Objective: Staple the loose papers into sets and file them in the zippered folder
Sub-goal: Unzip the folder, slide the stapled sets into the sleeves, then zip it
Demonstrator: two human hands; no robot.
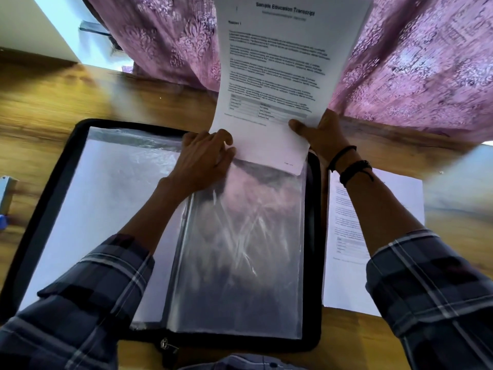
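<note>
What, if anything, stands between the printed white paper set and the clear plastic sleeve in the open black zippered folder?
Nothing visible. The printed white paper set meets the clear plastic sleeve at its mouth; left hand holds that mouth, right hand grips the paper.

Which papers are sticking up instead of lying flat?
The printed set held by the left hand and right hand over the folder. The stack beside the folder lies flat.

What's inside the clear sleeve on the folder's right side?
Only the bottom edge of the paper set reaches the top opening of the sleeve, gripped by the right hand. Below that it looks empty, though glare hides much; the left hand covers its top-left corner.
</note>
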